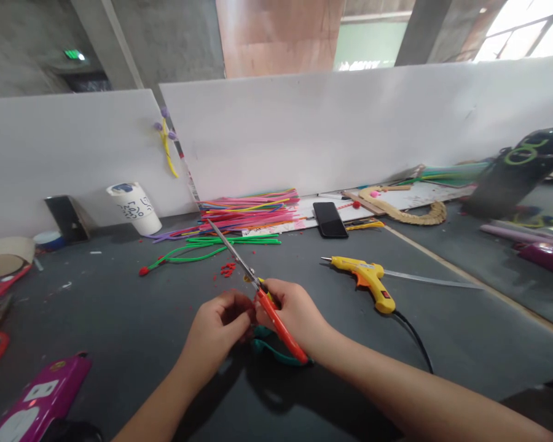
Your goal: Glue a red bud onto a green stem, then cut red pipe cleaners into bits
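Note:
My right hand (295, 307) is closed around scissors (246, 265) with red handles, their blades pointing up and to the left. Close beside it, my left hand (223, 322) has thumb and fingers pinched together; what lies between them is hidden. The fingertips of both hands meet near the scissor handles. Beneath the hands, a teal-handled tool (276, 355) rests on the dark table, partly covered. Small red bits (228, 269) are scattered just beyond my hands. Farther on lie green pipe cleaners (239, 241), one tipped with a red ball (144, 271).
A yellow hot glue gun (364, 276) lies right, its cord running toward me. At the back are colourful pipe cleaners (253, 212), a phone (330, 220) and a white paper cup (134, 209). A purple power strip (46, 393) sits near left. White panels (341, 129) border the table.

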A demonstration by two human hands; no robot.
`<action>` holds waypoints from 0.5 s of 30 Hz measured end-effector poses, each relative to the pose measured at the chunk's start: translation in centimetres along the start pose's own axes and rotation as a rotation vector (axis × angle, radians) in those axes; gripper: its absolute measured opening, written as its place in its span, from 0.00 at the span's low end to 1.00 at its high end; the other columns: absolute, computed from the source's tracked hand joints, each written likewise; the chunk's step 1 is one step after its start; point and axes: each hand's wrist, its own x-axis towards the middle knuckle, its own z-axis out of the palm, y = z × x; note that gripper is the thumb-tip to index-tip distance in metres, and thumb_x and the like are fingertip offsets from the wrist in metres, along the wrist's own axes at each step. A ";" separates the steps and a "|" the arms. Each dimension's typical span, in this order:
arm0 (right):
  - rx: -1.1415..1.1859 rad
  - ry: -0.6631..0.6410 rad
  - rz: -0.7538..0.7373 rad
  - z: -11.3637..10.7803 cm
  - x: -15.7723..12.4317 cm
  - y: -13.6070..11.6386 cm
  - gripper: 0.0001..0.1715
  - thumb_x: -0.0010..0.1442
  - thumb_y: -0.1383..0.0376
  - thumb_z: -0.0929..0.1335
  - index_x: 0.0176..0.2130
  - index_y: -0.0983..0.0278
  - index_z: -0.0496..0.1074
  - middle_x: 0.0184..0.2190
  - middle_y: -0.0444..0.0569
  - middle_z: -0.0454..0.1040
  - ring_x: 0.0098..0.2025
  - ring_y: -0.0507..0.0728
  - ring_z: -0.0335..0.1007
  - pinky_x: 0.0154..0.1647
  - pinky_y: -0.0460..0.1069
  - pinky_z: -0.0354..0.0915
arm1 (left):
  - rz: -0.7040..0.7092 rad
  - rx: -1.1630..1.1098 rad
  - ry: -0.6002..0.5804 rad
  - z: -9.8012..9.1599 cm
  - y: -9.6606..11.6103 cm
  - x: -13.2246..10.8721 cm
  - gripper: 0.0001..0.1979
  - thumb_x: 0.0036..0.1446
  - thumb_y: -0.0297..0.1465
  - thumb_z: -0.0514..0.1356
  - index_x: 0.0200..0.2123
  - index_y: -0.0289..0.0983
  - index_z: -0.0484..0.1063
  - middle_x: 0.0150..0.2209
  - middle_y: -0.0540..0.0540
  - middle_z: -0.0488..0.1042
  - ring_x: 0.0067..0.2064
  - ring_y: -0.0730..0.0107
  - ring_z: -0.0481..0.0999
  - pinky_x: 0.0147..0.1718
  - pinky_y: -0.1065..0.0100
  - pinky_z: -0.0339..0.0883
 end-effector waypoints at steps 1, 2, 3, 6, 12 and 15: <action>0.006 -0.010 -0.007 -0.1 0.0 -0.1 0.04 0.44 0.70 0.62 0.21 0.64 0.58 0.18 0.38 0.59 0.22 0.48 0.52 0.21 0.41 0.51 | -0.001 -0.031 0.002 -0.1 0.0 0.0 0.04 0.44 0.29 0.60 0.24 0.34 0.69 0.18 0.51 0.69 0.19 0.75 0.66 0.19 0.74 0.60; 0.000 -0.017 -0.020 -0.3 -0.1 -0.2 0.05 0.45 0.68 0.62 0.21 0.64 0.58 0.18 0.38 0.58 0.22 0.48 0.52 0.21 0.41 0.51 | 0.000 -0.072 0.011 -0.1 0.1 -0.1 0.04 0.44 0.29 0.60 0.24 0.34 0.70 0.18 0.52 0.69 0.19 0.76 0.66 0.19 0.74 0.60; -0.023 -0.019 -0.038 -0.6 -0.1 -0.4 0.06 0.47 0.66 0.63 0.22 0.64 0.58 0.18 0.38 0.57 0.22 0.48 0.51 0.20 0.41 0.50 | 0.006 -0.125 0.029 -0.3 0.2 -0.2 0.04 0.44 0.29 0.61 0.25 0.34 0.70 0.18 0.52 0.69 0.19 0.76 0.66 0.19 0.74 0.60; -0.225 -0.015 -0.099 -1.7 -0.5 -1.0 0.13 0.49 0.58 0.64 0.22 0.63 0.58 0.17 0.38 0.57 0.21 0.48 0.50 0.20 0.42 0.48 | 0.057 -0.326 0.125 -0.9 0.5 -0.3 0.04 0.44 0.29 0.62 0.25 0.35 0.71 0.20 0.52 0.72 0.20 0.77 0.68 0.20 0.75 0.62; -0.707 -0.026 -0.232 -3.2 -1.4 -0.6 0.15 0.52 0.54 0.63 0.33 0.63 0.64 0.20 0.42 0.65 0.20 0.51 0.57 0.22 0.44 0.46 | 0.137 -0.547 0.270 -1.7 1.2 -0.2 0.02 0.44 0.25 0.62 0.25 0.34 0.72 0.21 0.52 0.73 0.20 0.80 0.69 0.20 0.79 0.63; -0.832 -0.045 -0.257 -3.1 -1.6 0.2 0.18 0.56 0.52 0.59 0.33 0.65 0.65 0.21 0.46 0.68 0.22 0.53 0.62 0.22 0.46 0.46 | 0.190 -0.564 0.307 -1.6 1.4 -0.5 0.01 0.44 0.25 0.62 0.24 0.35 0.73 0.20 0.52 0.73 0.20 0.80 0.70 0.19 0.79 0.63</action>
